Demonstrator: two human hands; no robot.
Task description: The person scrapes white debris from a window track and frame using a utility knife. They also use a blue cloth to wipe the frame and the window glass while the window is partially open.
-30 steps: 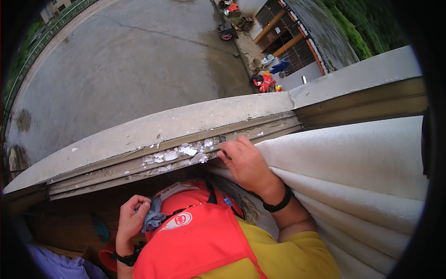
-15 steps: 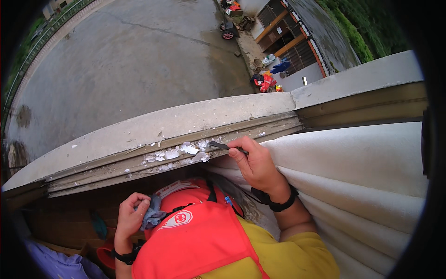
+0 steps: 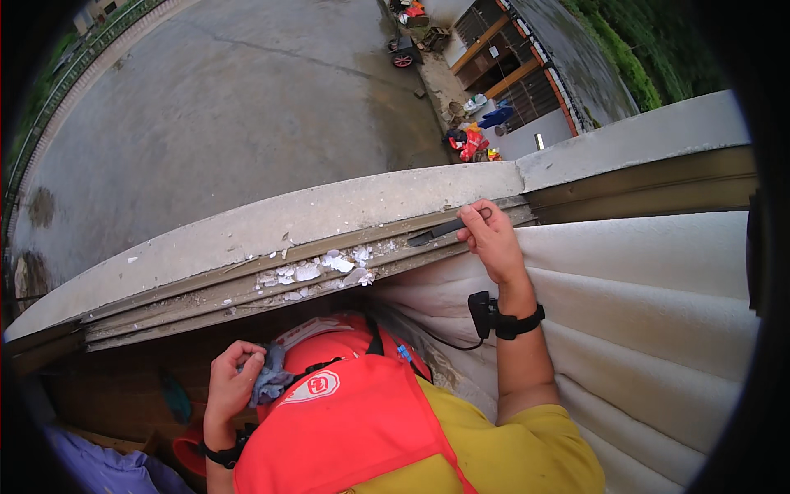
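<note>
My right hand (image 3: pixel 492 239) pinches a slim black hand tool (image 3: pixel 440 230) near its looped end. The tool's other end points left and rests at or just over the grooves of the dirty window track (image 3: pixel 181 298); its working tip is too small to make out. White flakes and broken chips (image 3: pixel 309 272) lie heaped in the track, left of the tool. Lower left, my left hand (image 3: pixel 230 380) is closed on a crumpled grey-blue cloth (image 3: pixel 270 379), held beside my red vest.
A pale concrete sill (image 3: pixel 271 218) runs beyond the track, with a paved yard (image 3: pixel 247 107) far below. White curtain (image 3: pixel 634 305) hangs at the right, close to my right arm. Purple fabric (image 3: pixel 107 465) and a red container (image 3: pixel 191 449) are at lower left.
My right hand has moved right and slightly up along the track, taking the black tool away from the heap of chips. My left hand with the cloth has stayed in place.
</note>
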